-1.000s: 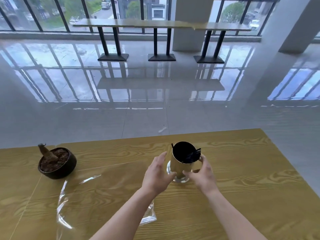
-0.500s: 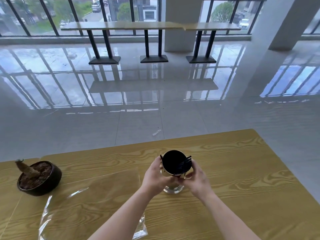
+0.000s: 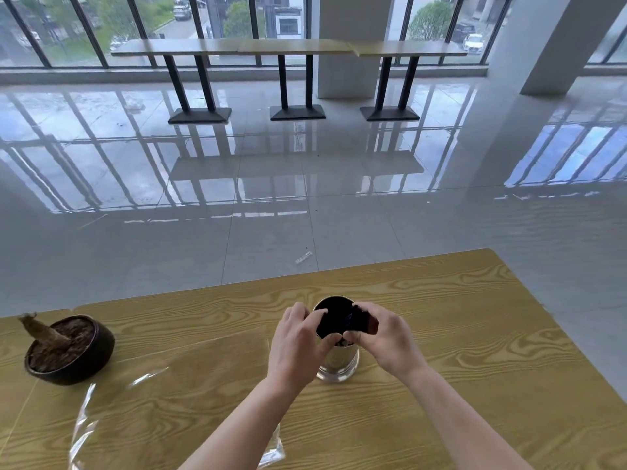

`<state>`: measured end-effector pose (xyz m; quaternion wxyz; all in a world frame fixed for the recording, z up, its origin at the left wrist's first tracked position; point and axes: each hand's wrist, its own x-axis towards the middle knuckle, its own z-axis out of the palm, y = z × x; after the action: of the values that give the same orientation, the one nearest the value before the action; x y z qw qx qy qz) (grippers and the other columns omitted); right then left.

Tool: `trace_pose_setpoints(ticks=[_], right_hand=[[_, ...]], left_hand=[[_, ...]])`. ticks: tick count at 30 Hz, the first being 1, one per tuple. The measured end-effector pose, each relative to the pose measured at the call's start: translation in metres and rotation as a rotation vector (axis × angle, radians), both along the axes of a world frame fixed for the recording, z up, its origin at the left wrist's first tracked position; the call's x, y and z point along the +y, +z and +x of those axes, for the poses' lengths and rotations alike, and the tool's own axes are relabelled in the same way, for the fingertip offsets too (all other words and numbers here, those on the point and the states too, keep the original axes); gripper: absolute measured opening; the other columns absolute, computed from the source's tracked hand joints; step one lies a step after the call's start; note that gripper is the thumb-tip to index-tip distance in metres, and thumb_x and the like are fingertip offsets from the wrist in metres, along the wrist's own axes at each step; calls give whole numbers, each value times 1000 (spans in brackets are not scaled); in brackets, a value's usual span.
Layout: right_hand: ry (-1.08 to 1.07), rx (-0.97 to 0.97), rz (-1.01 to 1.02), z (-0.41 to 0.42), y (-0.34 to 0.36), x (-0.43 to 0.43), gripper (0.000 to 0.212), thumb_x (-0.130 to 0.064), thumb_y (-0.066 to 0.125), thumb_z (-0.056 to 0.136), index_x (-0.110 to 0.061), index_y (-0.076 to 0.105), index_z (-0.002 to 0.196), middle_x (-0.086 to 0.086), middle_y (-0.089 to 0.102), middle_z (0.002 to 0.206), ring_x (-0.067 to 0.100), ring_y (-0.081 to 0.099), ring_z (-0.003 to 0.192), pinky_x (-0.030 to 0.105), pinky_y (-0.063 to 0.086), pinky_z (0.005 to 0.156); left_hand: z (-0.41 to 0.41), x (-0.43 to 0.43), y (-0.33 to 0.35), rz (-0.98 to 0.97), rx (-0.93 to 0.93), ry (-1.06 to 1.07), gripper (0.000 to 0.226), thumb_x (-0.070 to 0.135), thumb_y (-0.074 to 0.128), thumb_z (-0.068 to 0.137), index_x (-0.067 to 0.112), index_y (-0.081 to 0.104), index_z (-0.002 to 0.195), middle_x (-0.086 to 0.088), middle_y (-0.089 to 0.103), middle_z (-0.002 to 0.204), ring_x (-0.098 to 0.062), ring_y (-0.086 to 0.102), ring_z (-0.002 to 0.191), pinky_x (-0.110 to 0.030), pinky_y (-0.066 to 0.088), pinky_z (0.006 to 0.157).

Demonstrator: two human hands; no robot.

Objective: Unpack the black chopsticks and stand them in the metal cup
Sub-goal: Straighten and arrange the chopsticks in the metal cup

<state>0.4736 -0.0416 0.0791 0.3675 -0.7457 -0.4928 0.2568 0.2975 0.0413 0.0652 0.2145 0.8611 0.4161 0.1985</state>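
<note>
The metal cup (image 3: 339, 362) stands upright on the wooden table (image 3: 458, 334), its dark mouth facing me. The tops of the black chopsticks (image 3: 359, 322) stick out at the cup's right rim. My left hand (image 3: 298, 340) wraps the cup's left side, thumb and forefinger at the rim. My right hand (image 3: 386, 337) is curled over the right rim, fingers pinching the bundle of chopstick ends. The chopsticks' lower parts are hidden inside the cup.
An empty clear plastic wrapper (image 3: 112, 408) lies flat on the table to the left and under my left forearm. A dark bowl-shaped pot (image 3: 73, 351) with soil and a stump sits at the far left. The table's far edge runs just behind the cup.
My right hand has risen from the cup's side to the rim and closed on the chopstick tops. My left hand has moved up to the rim. The view has dipped toward the table.
</note>
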Motion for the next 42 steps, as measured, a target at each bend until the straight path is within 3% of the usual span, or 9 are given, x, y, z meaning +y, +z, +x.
trace_pose_setpoints(ticks=[5, 10, 15, 20, 23, 26, 31, 36, 42], right_hand=[[52, -76, -64, 3, 11, 20, 35, -33, 84, 78, -27, 71, 109, -15, 73, 90, 4, 67, 85, 24, 53, 76], [143, -128, -110, 6, 22, 44, 23, -34, 80, 78, -25, 59, 84, -12, 61, 69, 8, 56, 67, 27, 46, 62], [199, -81, -194, 6, 33, 58, 28, -35, 77, 82, -26, 66, 106, -7, 71, 91, 13, 66, 88, 31, 55, 80], [226, -42, -300, 9, 42, 66, 28, -41, 79, 72, -28, 67, 94, -4, 74, 78, 12, 71, 74, 36, 61, 76], [209, -19, -285, 6, 37, 66, 55, -41, 83, 71, -31, 61, 121, -8, 71, 87, 11, 69, 84, 35, 57, 86], [135, 4, -176, 10, 30, 55, 89, -41, 87, 69, -36, 42, 145, -8, 70, 75, 4, 67, 76, 26, 53, 81], [-52, -55, -126, 19, 17, 33, 59, -33, 84, 79, -27, 62, 133, -4, 67, 83, 11, 65, 79, 33, 56, 79], [-41, -152, -83, 8, 14, 41, 30, -29, 73, 90, -24, 72, 119, -7, 75, 106, 10, 66, 91, 11, 42, 68], [-55, -187, -41, 7, 13, 48, 47, -24, 72, 91, -21, 60, 136, -6, 69, 96, 9, 61, 81, 19, 44, 72]], left_hand=[[13, 8, 11, 34, 58, -33, 23, 42, 60, 94, 22, 69, 100, 7, 44, 81, -17, 46, 79, -30, 39, 73], [24, 12, 12, 66, 159, 7, 29, 48, 44, 100, 24, 59, 105, 6, 41, 85, -21, 49, 84, -32, 40, 78], [30, 13, 15, -4, 96, 37, 22, 38, 49, 100, 19, 60, 95, 5, 43, 81, -20, 47, 80, -32, 37, 73], [25, 15, 17, -84, 30, 35, 25, 43, 57, 94, 20, 65, 88, 7, 44, 77, -21, 51, 77, -30, 33, 65], [20, 15, 16, -86, 15, 73, 19, 43, 62, 89, 26, 65, 98, 7, 52, 82, -19, 55, 82, -30, 39, 66], [14, 13, 13, -151, -54, 145, 20, 42, 69, 83, 34, 61, 100, 10, 54, 82, -14, 55, 78, -26, 40, 62], [9, 14, 8, -196, -98, 221, 37, 42, 74, 83, 39, 65, 119, 9, 50, 79, -8, 51, 72, -24, 42, 62], [19, 18, 8, -217, -122, 260, 9, 36, 67, 91, 30, 70, 97, 7, 51, 77, -14, 51, 69, -24, 36, 57], [15, 21, -2, -238, -152, 261, 23, 33, 65, 94, 33, 72, 116, 6, 52, 80, -8, 51, 69, -20, 38, 58]])
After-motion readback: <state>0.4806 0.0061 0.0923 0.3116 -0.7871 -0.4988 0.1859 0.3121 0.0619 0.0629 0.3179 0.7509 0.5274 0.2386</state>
